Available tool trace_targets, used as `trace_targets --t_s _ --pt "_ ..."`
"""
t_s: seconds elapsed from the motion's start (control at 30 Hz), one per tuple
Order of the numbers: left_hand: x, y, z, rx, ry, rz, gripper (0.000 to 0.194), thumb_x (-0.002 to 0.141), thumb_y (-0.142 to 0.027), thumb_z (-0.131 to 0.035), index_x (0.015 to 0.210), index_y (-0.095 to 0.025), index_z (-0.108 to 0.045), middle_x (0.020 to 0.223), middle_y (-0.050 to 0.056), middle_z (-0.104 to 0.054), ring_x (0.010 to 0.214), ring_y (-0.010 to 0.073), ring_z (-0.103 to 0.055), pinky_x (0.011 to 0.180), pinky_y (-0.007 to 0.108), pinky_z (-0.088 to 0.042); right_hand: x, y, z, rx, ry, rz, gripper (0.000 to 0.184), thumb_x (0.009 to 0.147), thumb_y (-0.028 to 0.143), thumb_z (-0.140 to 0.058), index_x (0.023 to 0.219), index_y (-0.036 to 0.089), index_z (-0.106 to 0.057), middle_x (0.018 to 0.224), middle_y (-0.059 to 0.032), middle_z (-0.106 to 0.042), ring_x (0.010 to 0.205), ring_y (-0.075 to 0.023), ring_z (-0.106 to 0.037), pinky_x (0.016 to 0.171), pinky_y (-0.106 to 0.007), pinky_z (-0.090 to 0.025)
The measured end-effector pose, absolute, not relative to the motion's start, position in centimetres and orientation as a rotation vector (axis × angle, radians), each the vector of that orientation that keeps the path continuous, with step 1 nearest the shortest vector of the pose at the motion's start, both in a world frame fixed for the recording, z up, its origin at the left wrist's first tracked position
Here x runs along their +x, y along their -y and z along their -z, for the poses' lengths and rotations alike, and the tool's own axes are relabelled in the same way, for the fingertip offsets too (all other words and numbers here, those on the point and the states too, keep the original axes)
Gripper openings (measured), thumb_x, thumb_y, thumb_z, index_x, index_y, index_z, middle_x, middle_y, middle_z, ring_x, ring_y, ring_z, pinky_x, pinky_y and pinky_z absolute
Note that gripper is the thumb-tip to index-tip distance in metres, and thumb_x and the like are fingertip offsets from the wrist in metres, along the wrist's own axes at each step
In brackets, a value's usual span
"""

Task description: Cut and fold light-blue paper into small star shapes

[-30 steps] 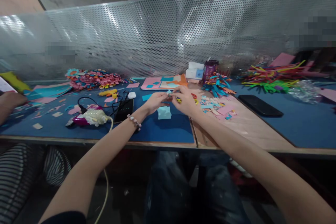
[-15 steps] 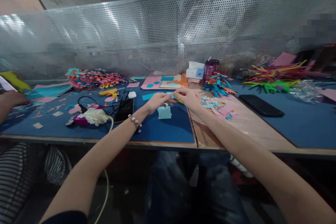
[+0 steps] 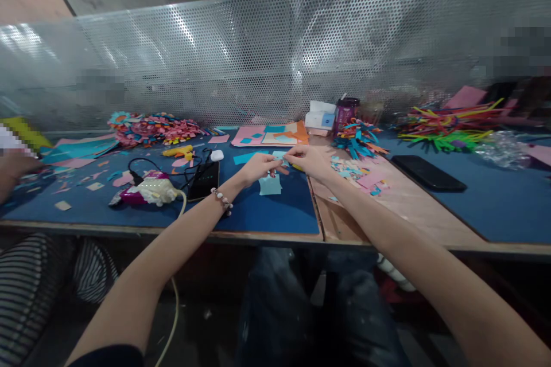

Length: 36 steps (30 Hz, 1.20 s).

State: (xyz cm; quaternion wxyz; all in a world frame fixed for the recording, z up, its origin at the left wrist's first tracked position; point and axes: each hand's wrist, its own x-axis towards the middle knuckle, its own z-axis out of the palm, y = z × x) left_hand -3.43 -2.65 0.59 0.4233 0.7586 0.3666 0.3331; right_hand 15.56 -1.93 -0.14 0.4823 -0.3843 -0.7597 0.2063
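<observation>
My left hand (image 3: 262, 167) and my right hand (image 3: 306, 160) meet over the blue mat (image 3: 275, 217), fingertips pinched on a small light-blue paper piece (image 3: 279, 155) between them. Its exact shape is partly covered by my fingers. Just below my left hand, pale-blue paper squares (image 3: 270, 185) lie on the mat. A brighter blue strip (image 3: 243, 158) rests behind my left hand. Something yellow, partly hidden, sits under my right hand.
Left of my arm are a black phone (image 3: 204, 181), a power strip (image 3: 148, 189) with cables, and a yellow glue gun (image 3: 178, 151). Paper scraps (image 3: 344, 167) and another phone (image 3: 428, 172) lie to the right. A co-worker's hand (image 3: 17, 169) is at far left.
My right hand's fingers have shifted slightly at the light-blue paper piece, which shows a little more now. My left hand stays nearly in place.
</observation>
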Motion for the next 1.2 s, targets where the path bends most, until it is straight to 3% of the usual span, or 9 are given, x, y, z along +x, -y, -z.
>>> trace_targets --t_s 0.3,0.93,1.2 --pt "-3.2 2.1 0.0 1.787 -0.913 -0.92 0.035 0.078 -0.048 -0.053 0.078 -0.015 -0.064 0.082 0.01 -0.072 0.051 0.0086 -0.046 0.045 0.021 -0.028 14.7 3.6 -0.5 -0.857 1.906 -0.179 0.019 0.081 0.027 -0.054 0.069 0.018 -0.066 0.075 -0.0019 -0.055 0.074 -0.0147 -0.053 0.069 -0.029 -0.041" --pt "-3.2 2.4 -0.3 1.936 -0.937 -0.947 0.032 0.079 -0.043 -0.051 0.076 -0.013 -0.061 0.073 0.006 -0.069 0.05 0.007 -0.046 0.047 0.019 -0.032 15.2 3.3 -0.4 -0.883 1.976 -0.295 0.02 0.08 0.029 -0.053 0.073 0.016 -0.067 0.073 -0.0024 -0.059 0.072 -0.0145 -0.053 0.066 -0.026 -0.039" --pt "-2.9 2.7 -0.4 1.945 -0.983 -1.064 0.027 0.079 -0.036 -0.047 0.068 -0.014 -0.058 0.056 0.0 -0.057 0.047 0.0073 -0.044 0.045 0.019 -0.032 13.7 3.7 0.1 -0.958 1.978 0.253 0.016 0.083 0.021 -0.052 0.071 0.017 -0.062 0.083 -0.0069 -0.057 0.087 -0.0215 -0.048 0.081 -0.035 -0.034"
